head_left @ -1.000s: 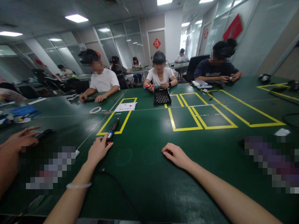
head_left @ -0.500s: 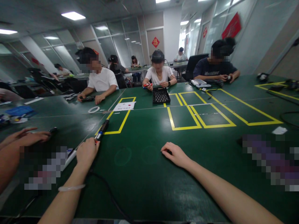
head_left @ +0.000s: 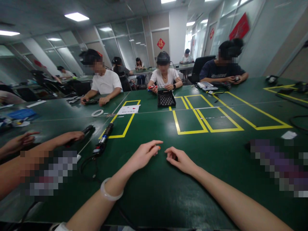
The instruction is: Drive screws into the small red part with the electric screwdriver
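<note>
My left hand (head_left: 144,154) is near the middle of the green table (head_left: 154,199), index finger stretched out to the right. A small orange spot shows at its thumb tip; whether it is a nail or a tiny object I cannot tell. My right hand (head_left: 181,159) rests on the table just right of it, fingers loosely curled, with nothing visible in them. The two hands are close but apart. Left of my left hand lies a black, stick-shaped corded tool (head_left: 105,136) with a silver and blue band, touched by neither hand. Its cable (head_left: 83,171) loops below it.
On the left, a neighbour's hand (head_left: 74,137) reaches to a dark tool (head_left: 88,130). Ahead are yellow tape outlines (head_left: 192,132), a white paper (head_left: 128,109), a tape roll (head_left: 97,113) and a black tray (head_left: 166,105). Several people sit across the table.
My left hand has let go of the corded tool and moved right, towards my right hand. The tool stays on the table. The neighbour's hand has reached further right. My right hand has barely moved.
</note>
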A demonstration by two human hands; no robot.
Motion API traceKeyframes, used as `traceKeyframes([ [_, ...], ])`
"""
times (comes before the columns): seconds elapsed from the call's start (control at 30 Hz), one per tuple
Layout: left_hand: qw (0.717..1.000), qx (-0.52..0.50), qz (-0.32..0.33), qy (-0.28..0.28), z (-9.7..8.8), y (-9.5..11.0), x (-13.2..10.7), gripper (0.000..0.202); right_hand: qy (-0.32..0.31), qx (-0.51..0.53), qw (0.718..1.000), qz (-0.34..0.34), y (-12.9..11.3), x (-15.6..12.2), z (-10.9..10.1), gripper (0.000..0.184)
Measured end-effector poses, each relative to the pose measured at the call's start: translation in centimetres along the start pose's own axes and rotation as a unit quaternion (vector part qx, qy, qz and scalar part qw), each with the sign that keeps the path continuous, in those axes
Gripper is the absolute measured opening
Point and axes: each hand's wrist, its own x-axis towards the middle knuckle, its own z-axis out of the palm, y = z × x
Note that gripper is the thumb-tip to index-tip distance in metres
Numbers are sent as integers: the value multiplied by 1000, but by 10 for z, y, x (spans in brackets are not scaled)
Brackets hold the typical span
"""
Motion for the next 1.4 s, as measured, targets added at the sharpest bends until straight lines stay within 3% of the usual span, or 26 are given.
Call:
traceKeyframes([
  [0.13, 985, -140, -2, -101, 35, -6, 9, 51, 3, 30, 999, -11, -3, -1, 2, 24],
  [0.23, 975, -193, -21, -111, 43, -19, 10, 55, -2, 28, 1000, -12, -4, 1, 4, 12],
  [0.33, 980, -183, -18, -80, 44, -24, 8, 52, -2, 57, 998, 3, -1, 2, 4, 15],
  [0.47, 995, -94, 36, -13, 42, -17, 5, 41, 25, 144, 988, 53, 7, 3, 1, 26],
  [0.57, 997, -22, 69, 7, 43, -11, 4, 29, 18, 182, 981, 67, 12, 3, -1, 35],
  [0.67, 997, 26, 66, 21, 46, -9, 3, 21, 7, 195, 978, 76, 14, 4, 0, 38],
  [0.83, 997, 21, 62, 50, 48, -14, 4, 21, 31, 247, 965, 85, 15, 5, 4, 37],
  [1.27, 997, -3, 66, 47, 46, -18, 5, 22, 60, 58, 996, 13, 11, 4, -1, 13],
  [1.4, 993, 52, 67, 80, 24, -22, 7, 28, 70, 31, 997, 12, 12, 5, -4, 11],
])
